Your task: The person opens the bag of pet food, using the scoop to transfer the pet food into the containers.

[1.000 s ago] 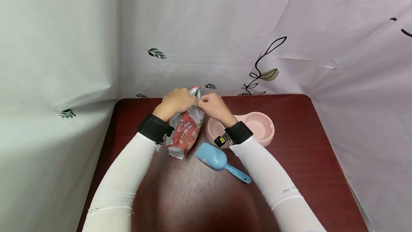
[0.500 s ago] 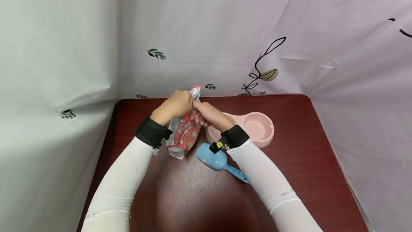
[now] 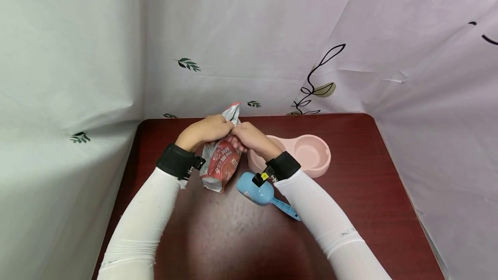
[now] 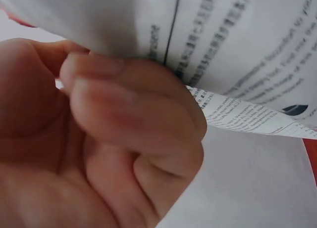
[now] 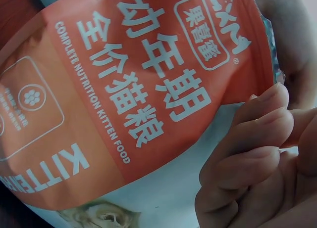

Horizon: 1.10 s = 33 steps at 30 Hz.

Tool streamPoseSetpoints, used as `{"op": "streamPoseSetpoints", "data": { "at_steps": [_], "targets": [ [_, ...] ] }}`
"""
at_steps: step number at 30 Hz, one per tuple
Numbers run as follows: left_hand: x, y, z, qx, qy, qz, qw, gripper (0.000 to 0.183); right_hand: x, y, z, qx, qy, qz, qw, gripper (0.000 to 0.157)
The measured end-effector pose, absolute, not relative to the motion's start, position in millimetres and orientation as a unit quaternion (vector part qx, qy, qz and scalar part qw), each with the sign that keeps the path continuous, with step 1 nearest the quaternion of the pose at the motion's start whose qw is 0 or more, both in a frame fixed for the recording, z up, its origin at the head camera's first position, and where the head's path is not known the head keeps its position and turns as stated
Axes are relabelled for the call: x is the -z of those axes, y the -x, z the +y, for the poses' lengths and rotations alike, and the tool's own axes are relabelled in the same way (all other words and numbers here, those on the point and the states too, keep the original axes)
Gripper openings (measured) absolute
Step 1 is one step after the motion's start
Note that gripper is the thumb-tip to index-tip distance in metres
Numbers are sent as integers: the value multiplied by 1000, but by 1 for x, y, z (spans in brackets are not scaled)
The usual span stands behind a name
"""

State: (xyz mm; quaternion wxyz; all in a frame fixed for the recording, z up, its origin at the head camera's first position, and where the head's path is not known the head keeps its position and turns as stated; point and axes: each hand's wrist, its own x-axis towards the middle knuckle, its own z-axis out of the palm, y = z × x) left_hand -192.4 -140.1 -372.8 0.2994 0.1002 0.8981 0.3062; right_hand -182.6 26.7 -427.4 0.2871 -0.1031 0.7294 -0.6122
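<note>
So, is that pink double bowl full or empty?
Right side of the pink double bowl: empty, its bare bottom shows. Left side: cannot tell; the right arm mostly hides it.

White sleeves [image 3: 142,219] meet black wristbands [image 3: 285,166].

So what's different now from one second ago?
The left grip slid left and a little toward the person. The right grip came nearer too, and more of its fingers show in front of the bag. The blue scoop and pink bowl stayed put.
</note>
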Motion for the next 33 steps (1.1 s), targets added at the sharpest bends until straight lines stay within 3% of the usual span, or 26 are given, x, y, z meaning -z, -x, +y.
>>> {"op": "streamPoseSetpoints", "data": {
  "at_steps": [5, 17, 33],
  "targets": [
    [373, 192, -141, -306, -109, 901, 287, 30, 428, 181, 27, 608, 113, 736, 274, 33],
    [387, 187, -141, -317, -122, 922, 185, 38, 430, 181, 30, 599, 113, 746, 267, 34],
    [386, 189, -150, -367, -147, 890, 228, 42, 432, 185, 34, 568, 130, 764, 276, 35]
  ]
}}
